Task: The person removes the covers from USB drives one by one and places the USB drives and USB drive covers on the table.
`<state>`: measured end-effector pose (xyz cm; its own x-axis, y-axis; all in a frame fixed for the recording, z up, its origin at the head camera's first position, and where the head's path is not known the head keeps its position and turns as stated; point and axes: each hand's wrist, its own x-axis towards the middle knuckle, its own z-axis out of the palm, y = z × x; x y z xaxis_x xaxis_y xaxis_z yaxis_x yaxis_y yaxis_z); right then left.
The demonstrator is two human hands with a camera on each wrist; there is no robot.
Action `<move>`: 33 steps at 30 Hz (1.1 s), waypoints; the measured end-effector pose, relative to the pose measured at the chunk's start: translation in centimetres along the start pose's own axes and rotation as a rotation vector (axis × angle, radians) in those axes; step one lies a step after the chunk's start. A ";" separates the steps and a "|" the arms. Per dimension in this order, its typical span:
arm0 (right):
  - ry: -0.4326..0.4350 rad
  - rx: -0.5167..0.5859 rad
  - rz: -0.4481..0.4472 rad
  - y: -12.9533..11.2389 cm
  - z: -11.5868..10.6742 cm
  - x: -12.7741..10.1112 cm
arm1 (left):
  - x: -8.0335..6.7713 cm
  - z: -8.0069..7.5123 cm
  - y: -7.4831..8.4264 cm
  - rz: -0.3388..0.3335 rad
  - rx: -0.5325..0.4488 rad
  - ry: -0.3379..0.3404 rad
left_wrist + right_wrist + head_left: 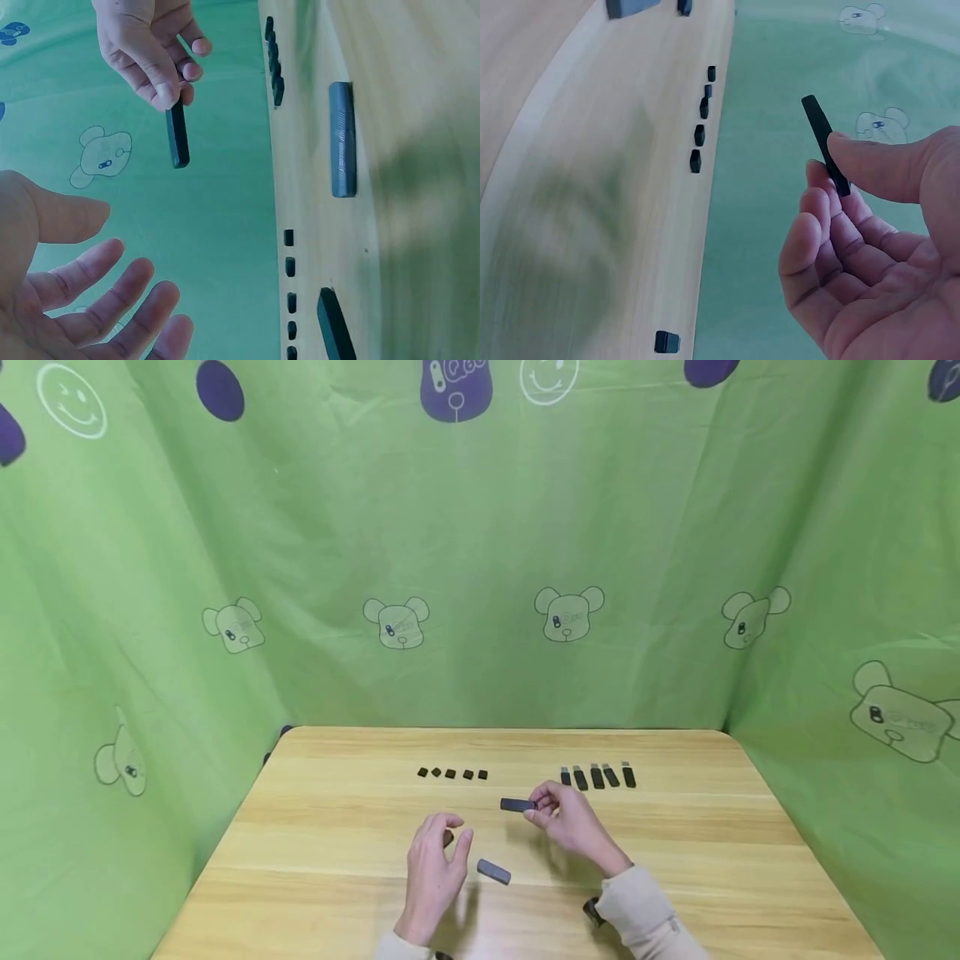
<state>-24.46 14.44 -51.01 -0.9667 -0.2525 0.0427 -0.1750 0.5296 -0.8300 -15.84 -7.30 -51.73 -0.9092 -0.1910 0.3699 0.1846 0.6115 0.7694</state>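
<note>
Above the table's middle my right hand pinches a dark USB stick by one end, between thumb and fingers. No metal plug shows on it; in the right wrist view the stick tilts, held off the table. My left hand hovers with thumb and fingers apart and nothing between them, as the left wrist view also shows. Beneath its fingers lies another dark stick, partly hidden in the head view. Between the hands a grey-blue stick lies flat on the table.
Toward the far edge of the wooden table, several small black caps form a row on the left. Several black USB sticks with bare metal plugs line up on the right. A green curtain surrounds the table's back and sides.
</note>
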 end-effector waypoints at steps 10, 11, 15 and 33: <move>0.018 0.059 0.019 -1.4 -0.4 -1.1 | 0.5 0.5 1.1 0.033 -0.008 -0.031; 0.021 0.064 0.015 -1.6 -0.4 -1.2 | 0.6 0.6 1.2 0.034 -0.008 -0.037; 0.023 0.084 -0.007 -2.4 -0.7 -1.8 | 0.8 0.9 1.7 0.035 -0.021 -0.066; -0.027 0.139 -0.086 -4.2 -0.1 -3.0 | 1.2 1.0 2.0 0.076 -0.203 -0.129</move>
<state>-20.81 13.11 -47.62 -0.9435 -0.3149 0.1034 -0.2277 0.3888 -0.8927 -16.90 -5.56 -50.28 -0.9275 -0.0433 0.3714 0.3136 0.4509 0.8357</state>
